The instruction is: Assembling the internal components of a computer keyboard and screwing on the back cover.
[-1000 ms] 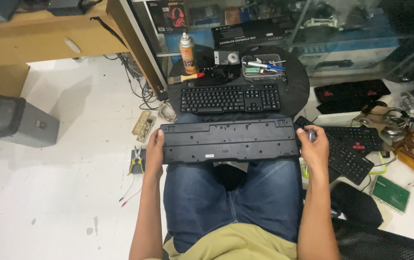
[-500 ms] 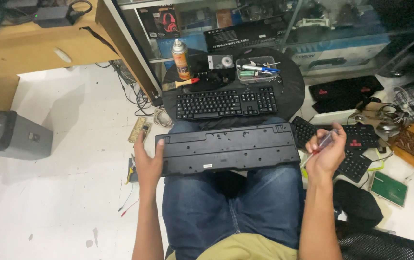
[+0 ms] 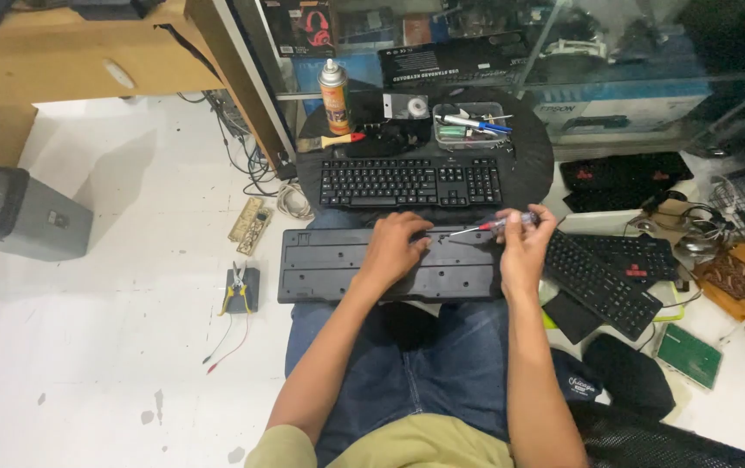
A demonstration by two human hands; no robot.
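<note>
Lying face down across the person's lap, a black keyboard (image 3: pixel 372 276) is showing its flat underside, its long edges running left to right over the blue jeans (image 3: pixel 407 381). Its left end is jutting past the left knee over the white floor (image 3: pixel 86 347), and its right end is sitting just beside another black keyboard (image 3: pixel 606 279) that is lying slantwise on the floor to the right.

The left hand (image 3: pixel 394 251) is resting palm down on the middle of the underside, fingers curled toward the far edge; its grip is loose and is closing on nothing. The right hand (image 3: pixel 520 247) is hovering over the right end, its grip pinched tight around the clear handle of a screwdriver (image 3: pixel 494 226). The thin shaft is pointing left, and its tip is sitting close to the left fingertips near the far edge. Both forearms are reaching forward from the body, the left one angled inward, the right one nearly straight.

Just beyond the far edge, a third keyboard (image 3: pixel 409 183) is lying keys up on a round black tabletop (image 3: pixel 528 165), leaving only a narrow gap. Behind it are standing a spray can (image 3: pixel 334 94), a small brush (image 3: pixel 335 140) and a clear tray of tools (image 3: pixel 468 128).

Open room is lying mostly to the left, where the floor is holding only yellow-handled pliers (image 3: pixel 237 288), a small circuit board (image 3: pixel 251 224) and a grey box (image 3: pixel 17 217). The right side is crowded with cables and a green board (image 3: pixel 689 355).
</note>
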